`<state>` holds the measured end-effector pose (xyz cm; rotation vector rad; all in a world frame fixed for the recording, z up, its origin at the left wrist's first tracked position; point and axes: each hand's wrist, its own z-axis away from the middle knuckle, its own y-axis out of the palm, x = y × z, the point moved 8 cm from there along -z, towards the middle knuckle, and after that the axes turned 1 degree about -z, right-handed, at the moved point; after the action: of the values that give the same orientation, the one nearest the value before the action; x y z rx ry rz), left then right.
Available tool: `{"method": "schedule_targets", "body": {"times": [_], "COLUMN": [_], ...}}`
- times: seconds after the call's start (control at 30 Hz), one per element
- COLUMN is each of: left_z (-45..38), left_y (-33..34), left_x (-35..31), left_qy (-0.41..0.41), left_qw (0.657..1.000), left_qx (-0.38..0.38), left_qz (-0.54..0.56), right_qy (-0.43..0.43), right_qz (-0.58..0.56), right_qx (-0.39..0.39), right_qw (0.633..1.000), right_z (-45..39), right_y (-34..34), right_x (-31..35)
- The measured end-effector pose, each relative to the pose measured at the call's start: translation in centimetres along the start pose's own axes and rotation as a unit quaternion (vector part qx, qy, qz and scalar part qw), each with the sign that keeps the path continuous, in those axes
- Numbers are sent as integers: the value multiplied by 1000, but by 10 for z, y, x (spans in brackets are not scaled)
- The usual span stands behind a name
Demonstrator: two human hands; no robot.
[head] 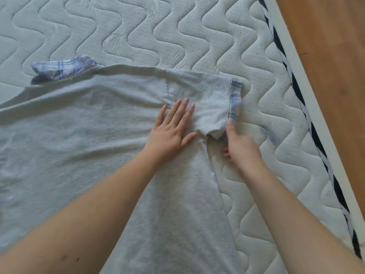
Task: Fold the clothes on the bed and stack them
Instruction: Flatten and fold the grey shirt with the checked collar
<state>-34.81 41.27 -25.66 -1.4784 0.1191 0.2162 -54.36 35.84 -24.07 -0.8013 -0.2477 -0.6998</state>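
Observation:
A light grey short-sleeved shirt lies spread flat on the mattress, its blue plaid collar at the upper left. Its right sleeve points toward the bed's edge and ends in a plaid cuff. My left hand presses flat on the shirt at the armpit, fingers straight and spread. My right hand is blurred at the sleeve's lower corner. Its thumb lies against the cuff, its other fingers are curled underneath, and it seems to pinch the cuff corner.
The white quilted mattress extends beyond the shirt at the top and right. Its edge with a dark and white striped trim runs diagonally on the right, with wooden floor past it.

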Motion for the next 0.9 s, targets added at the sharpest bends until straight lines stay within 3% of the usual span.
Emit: {"method": "schedule_targets", "body": {"times": [0.1,0.23,0.43,0.57,0.67,0.83,0.9], "left_z": [4,4,4,2,0,-1,-1], "left_y": [2,5,7,12,17,21,22], "left_x": [-2,-6,-8,-5,-3,-1,-1], "left_qy": [17,59,81,86,78,71,69], "left_qw": [999,996,995,995,996,997,997], "left_qx": [-31,-59,-64,-45,-35,-25,-23], "left_qz": [-11,-13,-13,-25,-28,-22,-18], "right_qy": [23,30,52,75,46,-23,-92], "right_qz": [-153,-431,-507,-490,-428,-212,-117], "right_qx": [53,49,-15,8,-15,-148,-218], "right_qw": [987,901,860,868,903,966,964], "right_z": [16,15,15,17,15,10,16], "right_y": [30,42,18,21,15,-11,-25], "right_x": [0,12,7,-6,-15,-16,-2]}}
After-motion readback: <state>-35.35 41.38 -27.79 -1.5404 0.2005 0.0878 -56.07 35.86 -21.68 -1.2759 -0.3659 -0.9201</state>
